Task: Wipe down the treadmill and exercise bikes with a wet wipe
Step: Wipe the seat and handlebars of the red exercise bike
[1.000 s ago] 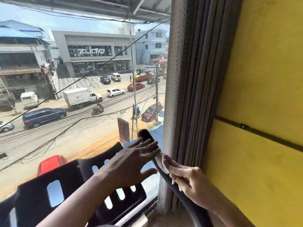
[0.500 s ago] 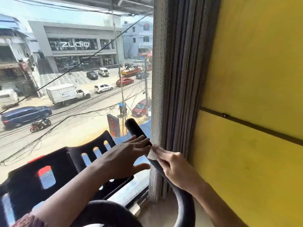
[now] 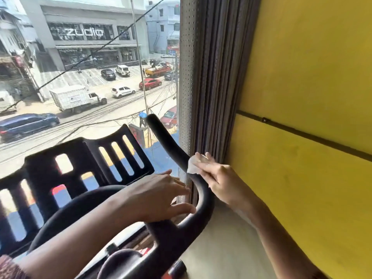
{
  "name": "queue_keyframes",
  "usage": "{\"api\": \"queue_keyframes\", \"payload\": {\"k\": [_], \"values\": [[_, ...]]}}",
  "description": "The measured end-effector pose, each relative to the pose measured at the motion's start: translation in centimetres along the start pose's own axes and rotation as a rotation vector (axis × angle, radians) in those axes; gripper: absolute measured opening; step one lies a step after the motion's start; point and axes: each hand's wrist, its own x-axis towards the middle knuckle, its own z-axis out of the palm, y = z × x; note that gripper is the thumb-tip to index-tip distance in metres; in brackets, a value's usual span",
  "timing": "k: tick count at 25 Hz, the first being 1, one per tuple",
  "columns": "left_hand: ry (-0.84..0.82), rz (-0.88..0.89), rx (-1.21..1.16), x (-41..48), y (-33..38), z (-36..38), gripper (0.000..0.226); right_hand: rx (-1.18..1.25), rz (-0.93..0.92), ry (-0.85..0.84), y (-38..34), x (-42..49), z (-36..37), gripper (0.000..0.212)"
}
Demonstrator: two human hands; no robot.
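Close behind, blinds, right hand clamping wipe on handlebar, left hand spread.

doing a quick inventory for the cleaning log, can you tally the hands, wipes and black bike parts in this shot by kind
hands: 2, left hand and right hand
wet wipe: 1
handlebar: 1
slotted tray: 1
total: 5

Two hands are in view: the left hand at lower centre and the right hand beside it. There is one white wet wipe, one black bike handlebar and one slotted black rack at left. Two yellow wall panels fill the right side, an upper panel and a lower panel. One bunched curtain hangs at centre.
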Motion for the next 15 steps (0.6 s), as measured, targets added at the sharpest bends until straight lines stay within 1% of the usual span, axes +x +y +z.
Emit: {"api": "queue_keyframes", "payload": {"k": [2, 3, 5, 7, 8, 11, 13, 15], "values": [[0.045, -0.039, 0.043, -1.5, 0.7, 0.9, 0.097, 0.031, 0.004, -0.035, 1.3, -0.5, 1.8, 0.037], [0.05, -0.075, 0.061, -2.4, 1.1, 1.3, 0.099, 0.073, 0.023, -0.003, 1.6, -1.6, 2.5, 0.032], [0.105, -0.135, 0.081, -4.2, 1.9, 2.2, 0.09, 0.148, 0.031, 0.122, 1.1, -4.5, 3.7, 0.028], [0.22, -0.162, 0.149, -6.1, 2.8, 3.0, 0.078, 0.128, -0.012, 0.239, -1.3, -7.2, 5.4, 0.041], [0.27, -0.186, 0.183, -6.8, 3.3, 3.3, 0.075, 0.099, -0.049, 0.259, -2.7, -8.4, 6.5, 0.046], [0.306, -0.229, 0.182, -8.1, 4.2, 4.1, 0.078, 0.102, -0.125, 0.192, -5.4, -10.8, 8.3, 0.057], [0.308, -0.254, 0.149, -8.6, 4.4, 4.4, 0.078, 0.123, -0.164, 0.155, -3.6, -10.3, 7.2, 0.053], [0.316, -0.267, 0.111, -8.8, 4.5, 4.4, 0.079, 0.145, -0.113, 0.166, -0.5, -8.4, 5.3, 0.048]]}}
